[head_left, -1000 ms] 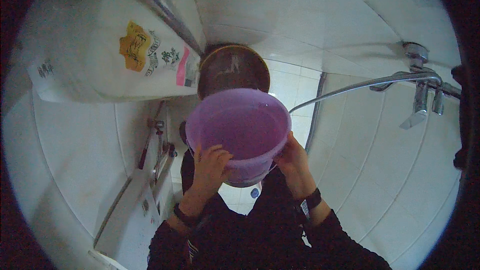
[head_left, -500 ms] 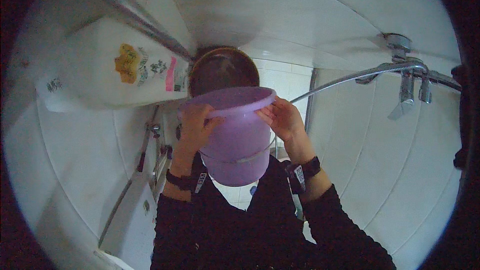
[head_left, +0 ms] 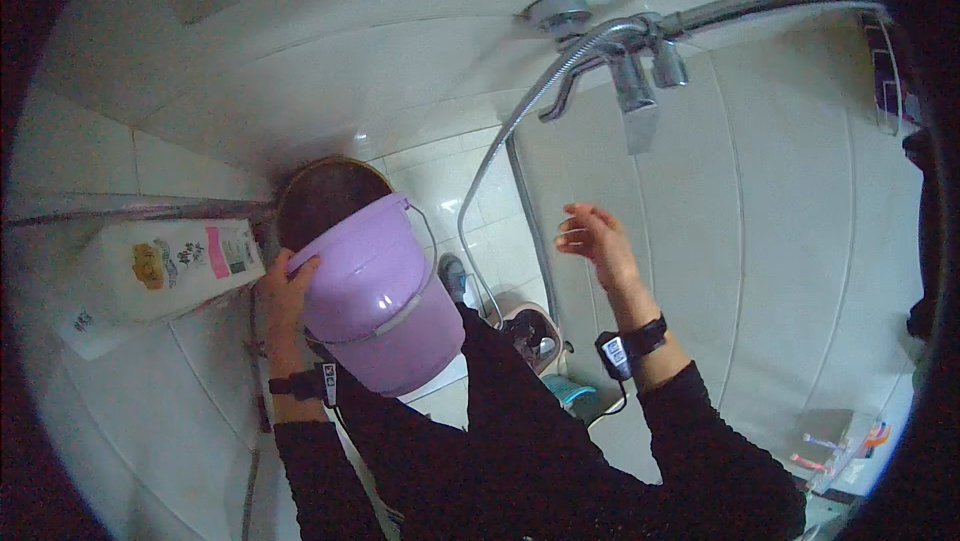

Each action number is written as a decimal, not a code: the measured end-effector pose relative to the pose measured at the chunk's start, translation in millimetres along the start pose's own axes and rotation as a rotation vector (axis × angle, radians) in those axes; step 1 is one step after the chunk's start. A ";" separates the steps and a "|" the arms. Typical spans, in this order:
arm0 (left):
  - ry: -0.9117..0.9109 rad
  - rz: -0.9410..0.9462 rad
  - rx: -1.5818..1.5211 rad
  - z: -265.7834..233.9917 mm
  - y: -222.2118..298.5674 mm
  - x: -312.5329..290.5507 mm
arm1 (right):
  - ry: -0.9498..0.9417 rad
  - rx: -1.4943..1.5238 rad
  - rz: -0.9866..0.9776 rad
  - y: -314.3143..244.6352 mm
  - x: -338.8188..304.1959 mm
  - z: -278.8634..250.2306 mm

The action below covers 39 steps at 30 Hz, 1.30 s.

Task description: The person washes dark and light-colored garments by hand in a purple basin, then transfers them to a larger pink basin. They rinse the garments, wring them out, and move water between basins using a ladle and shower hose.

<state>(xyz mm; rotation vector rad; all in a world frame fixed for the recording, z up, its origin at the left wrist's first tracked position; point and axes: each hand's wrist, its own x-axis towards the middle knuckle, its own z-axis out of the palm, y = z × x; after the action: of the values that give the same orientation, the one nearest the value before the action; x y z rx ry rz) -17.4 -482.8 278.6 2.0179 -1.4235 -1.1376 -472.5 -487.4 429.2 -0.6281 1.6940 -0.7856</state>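
A purple plastic bucket point(head_left: 375, 286) with a metal bail handle tilts in front of me, its mouth turned away so that its inside is hidden. My left hand point(head_left: 288, 291) grips its rim on the left side, fingers wrapped over the edge. Behind the bucket stands a round dark container point(head_left: 322, 191) with a yellowish rim, partly covered by the bucket. Off to the right, my right hand point(head_left: 600, 246) is in the air below the wall tap point(head_left: 628, 76), its fingers loosely bent and apart, holding nothing. A flexible metal shower hose point(head_left: 505, 136) hangs between that hand and the bucket.
At the left, a large white bottle point(head_left: 190, 266) with a pink and yellow label is close to my left hand. On the tiled floor sit a pink basin point(head_left: 545, 329) and a teal item point(head_left: 570, 393). Toothbrushes point(head_left: 818, 468) lie at the lower right.
My right hand has let go of the bucket rim and moved right. The bucket, still in my left hand, has shifted left in view and tilted. The view has swung toward the tap side.
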 end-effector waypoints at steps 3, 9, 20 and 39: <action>-0.016 -0.056 0.009 -1.9 3.6 1.7 | 0.093 0.005 -0.093 -12.0 -6.2 -24.9; 0.032 -0.006 0.001 2.1 -9.8 0.9 | 0.202 0.007 -0.216 -20.6 -1.4 -44.8; -0.011 -0.068 -0.001 10.0 -26.0 -23.5 | 0.092 -0.051 -0.324 -18.0 14.8 -58.0; -0.494 0.428 0.275 29.8 -67.7 -138.3 | 0.413 0.115 0.573 377.6 -207.3 -64.4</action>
<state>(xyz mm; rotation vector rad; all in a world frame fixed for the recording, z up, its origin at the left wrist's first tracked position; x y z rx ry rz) -22.4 -326.6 264.9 1.5201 -2.2325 -1.3503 -488.6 -79.7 276.9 0.1233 2.0452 -0.6105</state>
